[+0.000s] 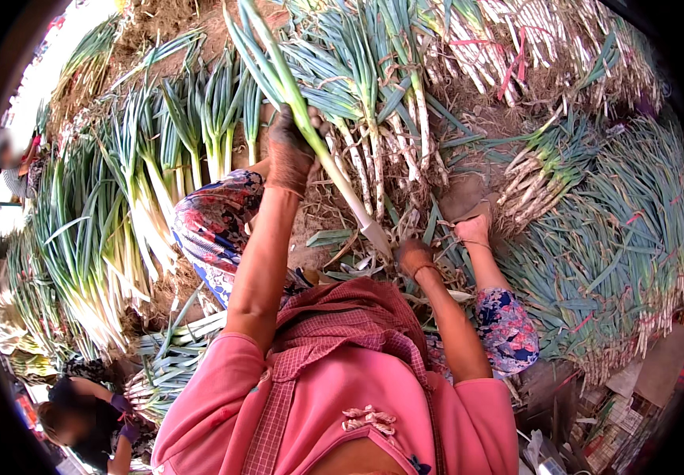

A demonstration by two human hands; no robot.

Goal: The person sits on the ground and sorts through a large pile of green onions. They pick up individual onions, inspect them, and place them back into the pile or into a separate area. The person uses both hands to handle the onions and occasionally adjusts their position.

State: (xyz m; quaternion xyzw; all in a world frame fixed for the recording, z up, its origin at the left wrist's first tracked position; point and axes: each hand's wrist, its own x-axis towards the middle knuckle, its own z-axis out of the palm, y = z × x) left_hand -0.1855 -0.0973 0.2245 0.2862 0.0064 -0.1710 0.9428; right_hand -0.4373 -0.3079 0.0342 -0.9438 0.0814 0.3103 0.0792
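Observation:
My left hand, in a dark soiled glove, grips a long green onion where the white shaft turns green. The stalk slants across the view, leaves up toward the top and pale lower end down to the right. By that lower end is my right hand, also in a dark glove. It is blurred, and whether its fingers hold the root end or a strip of skin cannot be told. Under and around it lie peeled skins and leaf scraps. Unpeeled green onions with dry, dirty skins lie just beyond my hands.
Cleaned green onions lie in rows to the left. Tied bundles fill the right side, with more bundles at the far right. A loose bunch rests beyond my foot. Another person handles onions at lower left.

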